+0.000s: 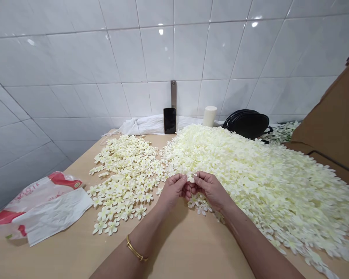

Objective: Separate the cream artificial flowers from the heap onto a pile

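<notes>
A pale flower (190,178) is pinched in the fingers of left hand (173,187) and right hand (210,187), at the near edge of the large heap (250,170); left of the large heap, a smaller pile (130,166); behind it, a black bag (247,124)

Left forearm (142,234) and right forearm (251,234) extend forward, converging. Left hand (173,190) and right hand (211,190) close together, thumbs (180,181) pinched against fingers (187,193).
</notes>
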The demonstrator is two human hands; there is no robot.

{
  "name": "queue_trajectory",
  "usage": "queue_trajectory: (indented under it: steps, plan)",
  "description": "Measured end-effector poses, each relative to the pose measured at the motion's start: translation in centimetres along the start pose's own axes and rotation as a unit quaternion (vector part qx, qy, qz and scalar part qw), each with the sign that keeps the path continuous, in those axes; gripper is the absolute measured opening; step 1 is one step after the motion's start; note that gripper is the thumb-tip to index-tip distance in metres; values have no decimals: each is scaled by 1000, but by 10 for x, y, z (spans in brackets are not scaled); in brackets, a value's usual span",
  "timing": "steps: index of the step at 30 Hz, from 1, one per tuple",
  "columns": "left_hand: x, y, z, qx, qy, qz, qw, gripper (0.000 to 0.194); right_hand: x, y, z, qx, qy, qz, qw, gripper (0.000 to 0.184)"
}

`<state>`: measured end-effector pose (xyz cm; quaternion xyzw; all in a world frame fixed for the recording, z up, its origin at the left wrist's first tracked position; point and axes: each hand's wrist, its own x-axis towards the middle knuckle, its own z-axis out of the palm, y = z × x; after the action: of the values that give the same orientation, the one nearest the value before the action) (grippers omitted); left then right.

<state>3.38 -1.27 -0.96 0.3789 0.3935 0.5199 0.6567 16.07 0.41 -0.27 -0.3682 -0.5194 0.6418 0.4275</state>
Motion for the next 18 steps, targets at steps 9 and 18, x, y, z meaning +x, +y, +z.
queue_trajectory:
  steps: [9,18]
  plan:
    - [-2,-3,2,36,2,30,999,29,-2,4,2,-102,30,-47,993,31]
    - [0,-3,2,-28,-23,-11,999,22,1,4,-1,-91,74,-18,993,41]
